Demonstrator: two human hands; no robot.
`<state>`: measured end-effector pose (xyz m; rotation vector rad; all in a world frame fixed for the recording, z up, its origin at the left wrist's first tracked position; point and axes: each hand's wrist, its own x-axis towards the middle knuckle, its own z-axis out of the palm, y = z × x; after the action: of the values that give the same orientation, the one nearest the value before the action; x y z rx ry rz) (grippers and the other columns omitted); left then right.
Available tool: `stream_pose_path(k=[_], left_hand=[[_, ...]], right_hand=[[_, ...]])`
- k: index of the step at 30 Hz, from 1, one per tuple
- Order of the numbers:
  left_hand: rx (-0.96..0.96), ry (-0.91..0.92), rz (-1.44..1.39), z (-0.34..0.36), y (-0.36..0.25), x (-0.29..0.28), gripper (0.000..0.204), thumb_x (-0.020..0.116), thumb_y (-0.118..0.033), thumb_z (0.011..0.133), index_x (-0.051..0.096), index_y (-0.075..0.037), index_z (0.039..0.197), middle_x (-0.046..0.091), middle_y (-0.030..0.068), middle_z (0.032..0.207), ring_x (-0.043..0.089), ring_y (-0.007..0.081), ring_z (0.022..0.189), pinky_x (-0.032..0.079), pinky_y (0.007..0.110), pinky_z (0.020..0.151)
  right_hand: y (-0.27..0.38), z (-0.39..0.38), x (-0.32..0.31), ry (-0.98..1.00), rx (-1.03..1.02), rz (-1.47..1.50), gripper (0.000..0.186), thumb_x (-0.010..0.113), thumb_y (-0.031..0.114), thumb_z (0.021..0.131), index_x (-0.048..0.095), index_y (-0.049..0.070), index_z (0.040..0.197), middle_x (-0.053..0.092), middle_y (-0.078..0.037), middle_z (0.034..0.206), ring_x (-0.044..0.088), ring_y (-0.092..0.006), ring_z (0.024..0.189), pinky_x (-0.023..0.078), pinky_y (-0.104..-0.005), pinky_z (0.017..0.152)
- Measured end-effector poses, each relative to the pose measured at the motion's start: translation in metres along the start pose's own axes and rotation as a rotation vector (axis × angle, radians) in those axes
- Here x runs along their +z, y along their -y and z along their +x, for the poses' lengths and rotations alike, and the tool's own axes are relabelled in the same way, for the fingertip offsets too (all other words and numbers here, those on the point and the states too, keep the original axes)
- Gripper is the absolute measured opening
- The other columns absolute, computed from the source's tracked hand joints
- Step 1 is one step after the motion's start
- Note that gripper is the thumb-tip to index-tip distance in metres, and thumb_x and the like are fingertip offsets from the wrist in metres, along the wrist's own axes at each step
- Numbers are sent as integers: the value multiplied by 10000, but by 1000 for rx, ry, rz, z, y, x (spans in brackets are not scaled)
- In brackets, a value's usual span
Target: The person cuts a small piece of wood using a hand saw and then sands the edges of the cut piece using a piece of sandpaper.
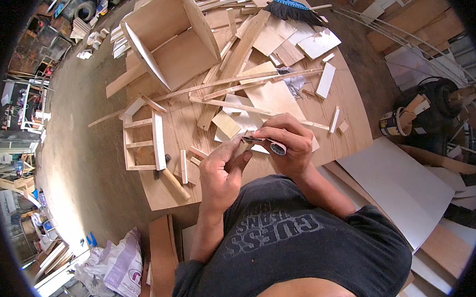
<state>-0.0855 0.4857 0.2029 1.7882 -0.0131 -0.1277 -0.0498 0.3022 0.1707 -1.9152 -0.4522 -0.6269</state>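
Both my hands meet in front of me over the near part of the wooden worktable (354,127). My left hand (220,173) pinches a small pale piece of wood (241,148), mostly hidden by the fingers. In my right hand (291,146) is a curled strip of what looks like sandpaper (277,147), dark with a pale edge, its flat end against the wood piece. Left of my hands lies a hammer (175,184) with a wooden handle. Beside it rests a small house-shaped wooden frame (158,138) with crosspieces.
A large open wooden box (178,55) sits at the far left of the table. Slats and offcuts (270,94) cover the middle. A blue brush with black bristles (290,11) lies at the back. White boards (404,186) lean at right; a bucket (393,121) stands beyond.
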Motion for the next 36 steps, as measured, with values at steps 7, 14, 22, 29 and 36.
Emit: stream_pose_path(k=[7, 14, 22, 29, 36], left_hand=[[-37, -35, -6, -5, 9, 1, 340, 744, -58, 942, 698, 61, 1257, 770, 183, 1036, 738, 183, 932, 564, 310, 777], [-33, -9, 22, 0, 13, -5, 305, 750, -26, 931, 706, 75, 1215, 779, 167, 1018, 742, 171, 918, 572, 299, 798], [4, 27, -4, 2, 0, -13, 307, 749, -9, 919, 717, 76, 1212, 773, 163, 1031, 724, 161, 882, 566, 297, 763], [73, 49, 110, 0, -10, -26, 318, 754, -12, 892, 728, 47, 1203, 758, 195, 1011, 748, 217, 870, 575, 309, 772], [184, 16, 69, -1, -10, -31, 335, 744, 17, 874, 731, 45, 1208, 754, 201, 985, 759, 252, 873, 588, 321, 739]], right_hand=[[7, 2, 4, 15, 44, 29, 254, 871, -6, 765, 815, 70, 1001, 723, -78, 914, 705, -198, 797, 562, -320, 681], [1, -5, 6, 22, 88, 31, 246, 861, -7, 781, 811, 59, 1013, 724, -88, 928, 701, -194, 797, 551, -306, 681], [-1, -2, 1, 89, 165, 200, 253, 859, -18, 786, 815, 75, 1016, 667, -47, 937, 669, -149, 843, 542, -292, 720], [-6, -3, 2, 190, 191, 238, 289, 857, -42, 777, 815, 71, 1040, 664, -51, 952, 660, -141, 841, 540, -284, 724], [7, 5, 3, 209, 128, 219, 279, 839, -53, 789, 816, 57, 1044, 668, -45, 946, 656, -140, 833, 531, -278, 709]])
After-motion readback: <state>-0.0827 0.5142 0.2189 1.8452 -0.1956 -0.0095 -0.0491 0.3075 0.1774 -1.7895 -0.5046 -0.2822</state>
